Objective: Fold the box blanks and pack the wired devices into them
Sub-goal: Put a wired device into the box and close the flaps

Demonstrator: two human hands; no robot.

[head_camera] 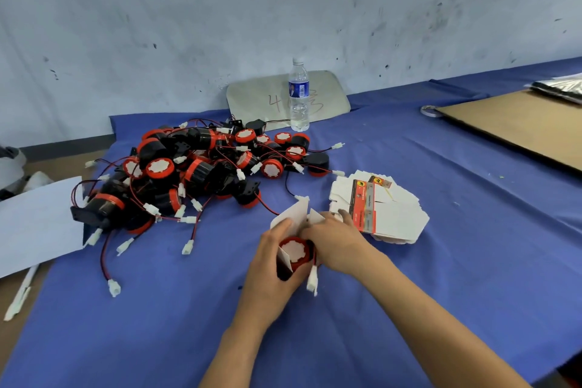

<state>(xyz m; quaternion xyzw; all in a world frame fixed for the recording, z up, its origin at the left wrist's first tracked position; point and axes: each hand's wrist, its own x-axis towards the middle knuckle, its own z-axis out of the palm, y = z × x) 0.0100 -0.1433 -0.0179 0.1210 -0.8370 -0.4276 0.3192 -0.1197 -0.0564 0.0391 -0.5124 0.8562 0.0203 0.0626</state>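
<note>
Both hands clasp one box (291, 224): left hand (267, 264), right hand (333, 241). The device (295, 253) inside faces its red end near (connector (312, 282) dangling).

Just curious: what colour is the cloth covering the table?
Blue; the cloth shows clearly in the head view.

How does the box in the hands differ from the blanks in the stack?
The box in the hands is folded into a sleeve with its flaps standing open; the stack of blanks lies flat on the blue cloth.
The box holds a red-faced device, its white connector hanging out; the blanks hold nothing.
The left hand grips the box and the right hand is at it; the stack lies beside them.
Both are white card.
</note>
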